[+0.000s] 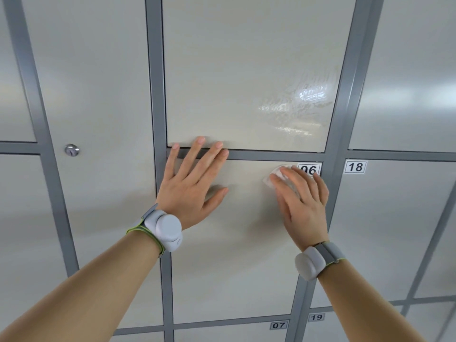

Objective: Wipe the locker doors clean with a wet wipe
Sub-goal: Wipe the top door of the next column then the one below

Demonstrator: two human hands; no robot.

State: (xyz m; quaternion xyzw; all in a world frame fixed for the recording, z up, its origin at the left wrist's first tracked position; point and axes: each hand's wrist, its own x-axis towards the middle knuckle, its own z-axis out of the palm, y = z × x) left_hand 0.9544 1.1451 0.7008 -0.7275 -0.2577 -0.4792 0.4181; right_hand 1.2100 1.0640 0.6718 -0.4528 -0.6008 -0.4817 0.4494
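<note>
Lockers: every door in view is closed, so their contents are hidden.
Landmark: the 06 plate (309,169) sits in the top right corner of the middle door (234,255).
Wipe: the wet wipe (277,174) is white and crumpled, lying flat on that door just left of the 06 plate.
Right side: the right grip (303,201) has its fingers straight, pressing the wipe and part-covering the 06 plate.
Left side: the left grip (192,188), well left of the 06 plate, is spread flat and holds nothing.
Above the 06 plate: the upper door (234,70) shows shiny wet streaks (303,104).
</note>
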